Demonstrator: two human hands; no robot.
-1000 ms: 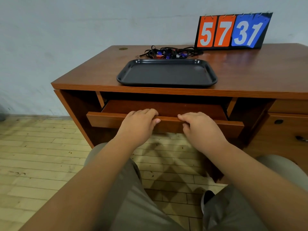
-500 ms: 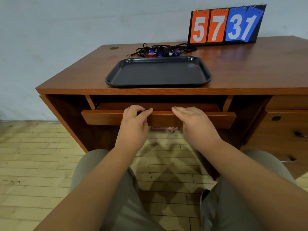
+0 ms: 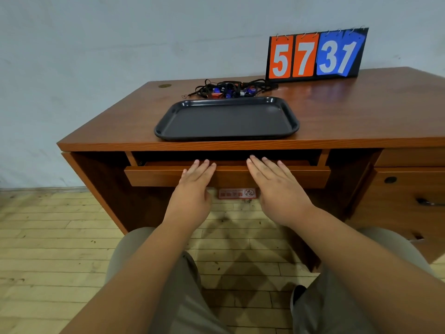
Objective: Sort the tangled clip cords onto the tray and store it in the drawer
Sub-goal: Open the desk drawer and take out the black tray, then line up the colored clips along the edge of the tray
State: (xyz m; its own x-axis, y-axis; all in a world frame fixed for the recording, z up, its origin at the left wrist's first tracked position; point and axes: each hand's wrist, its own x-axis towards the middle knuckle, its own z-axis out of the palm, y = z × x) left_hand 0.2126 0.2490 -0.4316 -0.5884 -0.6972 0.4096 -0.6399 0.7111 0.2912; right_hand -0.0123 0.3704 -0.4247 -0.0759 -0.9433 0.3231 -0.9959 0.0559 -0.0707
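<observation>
A black tray [image 3: 289,118] with nothing on it lies near the front edge of the wooden desk [image 3: 361,112]. Behind it sits a tangle of black clip cords [image 3: 228,90] with blue and red clips. Under the desk top the wide centre drawer [image 3: 301,175] stands out only a little. My left hand [image 3: 192,189] and my right hand [image 3: 277,186] lie flat with straight fingers against the drawer's front, side by side, fingertips at its top edge. Neither hand holds anything.
A flip scoreboard [image 3: 315,55] reading 5731 stands at the back of the desk against the wall. A side cabinet [image 3: 409,201] with drawers is on the right. My knees are below the drawer, over a wooden floor [image 3: 48,237].
The drawer has slid inward from well out to nearly closed. My fingers, curled over its top edge before, have straightened and now lie flat on its front.
</observation>
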